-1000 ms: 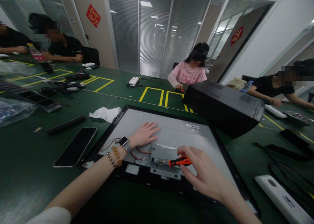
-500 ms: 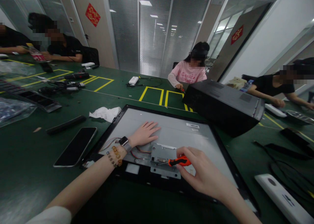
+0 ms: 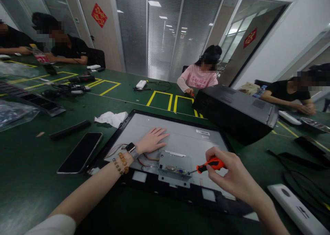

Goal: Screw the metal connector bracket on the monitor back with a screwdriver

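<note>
A monitor panel [image 3: 177, 135] with a grey metal back and black frame lies on the green table before me. My left hand [image 3: 153, 140] rests flat on its back, fingers spread. In my right hand [image 3: 229, 169] is an orange and black screwdriver [image 3: 210, 165], its handle pinched between thumb and fingers. The shaft points left, with the tip by the right end of a metal bracket [image 3: 173, 163]. That bracket carries a row of video ports, one of them blue. Whether the tip touches a screw is too small to tell. Thin wires [image 3: 144, 161] run from the bracket's left side.
A smartphone [image 3: 80, 152], a black bar [image 3: 70, 130] and a white tissue [image 3: 110, 119] lie left of the panel. Behind it at right stands a large black case [image 3: 235, 111]; a co-worker [image 3: 199, 73] sits beyond. A white device [image 3: 296, 207] and cables lie at right.
My right hand has moved right with the screwdriver, and its tip has shifted from the bracket's middle to its right end, baring the ports. The left hand stays in place.
</note>
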`<state>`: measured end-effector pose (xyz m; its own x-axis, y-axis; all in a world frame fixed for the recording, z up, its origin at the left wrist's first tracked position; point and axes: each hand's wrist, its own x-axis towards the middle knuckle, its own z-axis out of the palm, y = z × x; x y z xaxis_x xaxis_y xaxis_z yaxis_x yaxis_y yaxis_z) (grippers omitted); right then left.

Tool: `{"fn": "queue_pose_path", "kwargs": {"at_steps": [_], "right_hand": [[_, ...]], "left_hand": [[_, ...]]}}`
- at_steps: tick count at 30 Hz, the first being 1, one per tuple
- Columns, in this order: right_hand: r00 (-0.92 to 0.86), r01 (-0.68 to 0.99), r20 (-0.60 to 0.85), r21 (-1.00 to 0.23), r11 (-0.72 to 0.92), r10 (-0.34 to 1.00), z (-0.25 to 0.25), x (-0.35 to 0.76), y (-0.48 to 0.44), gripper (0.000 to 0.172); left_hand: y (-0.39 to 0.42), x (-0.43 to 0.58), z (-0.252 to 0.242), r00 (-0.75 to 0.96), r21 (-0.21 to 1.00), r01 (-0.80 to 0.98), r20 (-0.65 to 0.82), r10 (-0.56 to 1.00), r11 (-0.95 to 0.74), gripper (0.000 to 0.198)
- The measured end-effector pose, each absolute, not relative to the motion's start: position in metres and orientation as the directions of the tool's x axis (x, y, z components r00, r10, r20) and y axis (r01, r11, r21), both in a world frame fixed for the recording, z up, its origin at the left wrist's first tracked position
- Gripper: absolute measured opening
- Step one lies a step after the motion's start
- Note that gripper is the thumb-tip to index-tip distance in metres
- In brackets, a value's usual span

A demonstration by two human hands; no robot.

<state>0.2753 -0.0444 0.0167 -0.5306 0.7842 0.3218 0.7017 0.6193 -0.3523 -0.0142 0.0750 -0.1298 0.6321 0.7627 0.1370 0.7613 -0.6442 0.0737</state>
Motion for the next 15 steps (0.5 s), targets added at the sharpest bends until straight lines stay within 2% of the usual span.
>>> {"fn": "queue_pose_path", "kwargs": {"at_steps": [10,15], "right_hand": [[-0.529,0.768,0.156,-0.329,0.549,0.834,0.013,0.271,-0.042,0.006],[-0.532,0.768,0.14,-0.336,0.546,0.835,0.012,0.268,-0.043,0.007]], "left_hand": [[0.076,-0.014,-0.133,0.633,0.071,0.76,0.147,0.76,-0.646,0.052],[0.076,-0.014,-0.134,0.629,0.069,0.761,0.161,0.76,-0.645,0.052]]}}
